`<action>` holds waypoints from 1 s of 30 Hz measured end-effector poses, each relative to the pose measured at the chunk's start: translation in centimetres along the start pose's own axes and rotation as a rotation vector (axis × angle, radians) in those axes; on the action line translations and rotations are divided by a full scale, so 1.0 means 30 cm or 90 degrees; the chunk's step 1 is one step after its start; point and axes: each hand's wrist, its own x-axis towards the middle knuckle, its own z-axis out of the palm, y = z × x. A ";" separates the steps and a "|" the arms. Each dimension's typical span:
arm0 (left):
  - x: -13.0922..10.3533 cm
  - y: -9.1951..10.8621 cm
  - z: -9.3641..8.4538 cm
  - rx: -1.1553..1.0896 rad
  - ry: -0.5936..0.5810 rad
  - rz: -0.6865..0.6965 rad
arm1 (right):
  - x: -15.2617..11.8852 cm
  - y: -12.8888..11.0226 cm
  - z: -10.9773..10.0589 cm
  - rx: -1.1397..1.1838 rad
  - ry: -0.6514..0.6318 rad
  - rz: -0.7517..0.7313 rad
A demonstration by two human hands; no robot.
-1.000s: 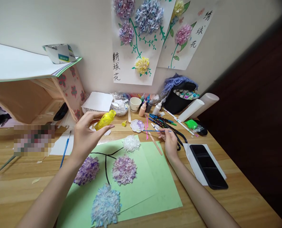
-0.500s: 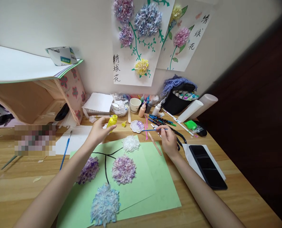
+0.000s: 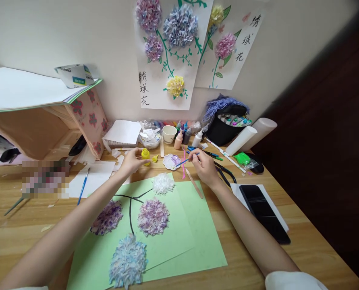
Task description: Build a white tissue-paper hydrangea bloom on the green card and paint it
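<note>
Holding bottle (image 3: 146, 154) (left hand (image 3: 131, 162)), paintbrush (image 3: 183, 162) (right hand (image 3: 204, 168)), palette (image 3: 168, 162) between

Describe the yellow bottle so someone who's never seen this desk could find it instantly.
On the wooden desk, find the light green paper bearing fluffy paper flowers. Beyond its far edge, left of the white scalloped palette, the left hand holds a small, uncapped yellow bottle. It's bigger than the loose yellow cap beside it; the peach squeeze bottle stands farther back.
</note>
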 end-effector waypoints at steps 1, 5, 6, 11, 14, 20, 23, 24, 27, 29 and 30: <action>-0.013 0.010 -0.002 0.016 0.012 0.012 | 0.004 0.000 -0.001 0.001 0.000 -0.002; -0.104 0.104 0.016 0.217 0.212 0.243 | 0.015 0.000 -0.004 0.013 -0.028 -0.013; -0.126 0.134 0.031 0.263 0.239 0.323 | 0.017 0.001 -0.005 0.017 -0.031 -0.012; -0.105 0.217 0.157 0.358 -0.106 0.409 | 0.025 0.006 -0.016 0.020 -0.026 -0.003; -0.007 0.196 0.224 0.446 -0.234 0.280 | 0.027 0.005 -0.027 0.008 -0.035 -0.003; 0.107 0.172 0.269 0.540 -0.237 0.119 | 0.032 0.015 -0.038 0.014 -0.030 0.011; 0.114 0.192 0.281 0.566 -0.239 0.050 | 0.033 0.025 -0.034 0.020 -0.027 0.016; 0.116 0.198 0.285 0.570 -0.236 0.033 | 0.034 0.027 -0.033 0.022 -0.027 0.016; 0.123 0.205 0.292 0.568 -0.221 0.008 | 0.032 0.028 -0.028 0.025 -0.029 0.013; 0.127 0.204 0.288 0.550 -0.205 0.012 | 0.030 0.026 -0.026 0.027 -0.032 0.009; 0.126 0.204 0.283 0.538 -0.195 0.019 | 0.028 0.025 -0.026 0.028 -0.036 0.008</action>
